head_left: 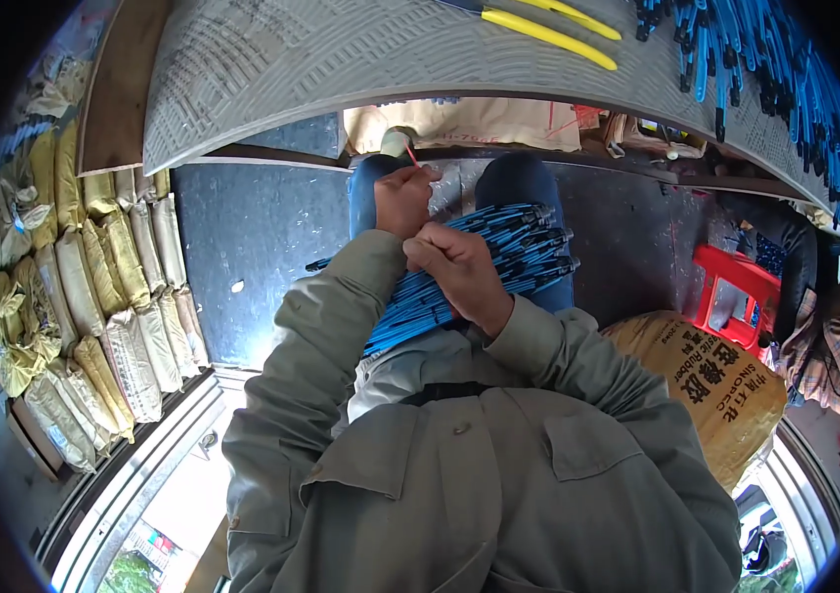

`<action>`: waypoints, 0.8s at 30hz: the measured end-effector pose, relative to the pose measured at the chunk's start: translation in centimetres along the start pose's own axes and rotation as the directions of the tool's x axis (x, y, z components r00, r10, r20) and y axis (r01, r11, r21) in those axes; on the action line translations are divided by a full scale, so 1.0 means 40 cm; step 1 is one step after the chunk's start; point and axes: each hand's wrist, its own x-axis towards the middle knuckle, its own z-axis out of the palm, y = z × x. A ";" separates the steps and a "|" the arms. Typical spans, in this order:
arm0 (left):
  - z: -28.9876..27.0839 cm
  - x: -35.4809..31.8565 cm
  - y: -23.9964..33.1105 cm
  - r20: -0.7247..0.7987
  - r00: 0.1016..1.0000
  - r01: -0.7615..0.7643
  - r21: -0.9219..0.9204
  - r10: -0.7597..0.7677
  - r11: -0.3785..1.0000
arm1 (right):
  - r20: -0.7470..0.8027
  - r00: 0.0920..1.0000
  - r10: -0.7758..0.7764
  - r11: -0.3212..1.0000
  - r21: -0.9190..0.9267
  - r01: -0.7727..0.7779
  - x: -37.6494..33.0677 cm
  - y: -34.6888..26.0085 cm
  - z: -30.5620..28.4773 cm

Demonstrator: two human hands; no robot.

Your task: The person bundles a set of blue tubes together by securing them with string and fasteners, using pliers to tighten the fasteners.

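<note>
The left hand (402, 201) is pinched shut on a thin red strand (411, 155) above the knees, and the right hand (459, 275), touching it at five o'clock, is clamped over the bundle of blue cables (479, 272), seemingly to keep the loose lengths together. That bundle lies across the lap beneath both hands, its black-tipped ends fanning out toward three o'clock. Further off at twelve o'clock, yellow-handled pliers (548, 25) rest on the grey bench (271, 69), more blue cables (736, 49) beside them.
</note>
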 end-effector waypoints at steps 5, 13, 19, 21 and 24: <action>-0.012 -0.029 -0.048 0.010 1.000 0.027 -0.092 -0.027 0.995 | 0.087 0.995 0.052 0.997 -0.061 -0.047 -0.073 0.007 -0.012; -0.249 -0.070 0.105 0.342 0.929 -0.269 0.375 0.137 0.887 | 0.512 0.728 -0.456 0.684 -0.321 0.655 -0.101 0.059 -0.056; -0.308 -0.126 0.060 0.373 0.621 -0.287 0.927 0.690 -0.243 | 0.508 0.735 -0.449 0.669 -0.354 0.653 -0.096 0.066 -0.052; -0.246 -0.172 -0.014 0.473 0.730 -0.532 0.846 0.494 -0.024 | 0.524 0.731 -0.438 0.672 -0.350 0.653 -0.099 0.064 -0.044; -0.129 -0.182 -0.043 0.432 0.797 -0.592 0.694 0.422 0.410 | 0.518 0.729 -0.447 0.676 -0.338 0.655 -0.104 0.069 -0.044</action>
